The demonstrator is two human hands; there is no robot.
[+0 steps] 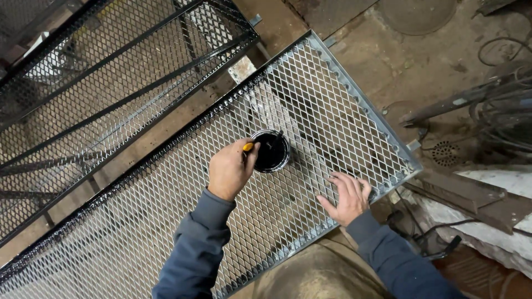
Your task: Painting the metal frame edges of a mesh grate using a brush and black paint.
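Left hand — brush, perhaps — round can

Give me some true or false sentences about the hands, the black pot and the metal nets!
1. The left hand holds a yellow-handled brush at the small round can of black paint. True.
2. The right hand grips a hammer. False: it lies flat, fingers spread, on the grey diamond-mesh metal panel.
3. The can stands on that mesh panel. True.
4. The can holds white paint. False: it looks black.
5. The second mesh panel, upper left, is black. True.
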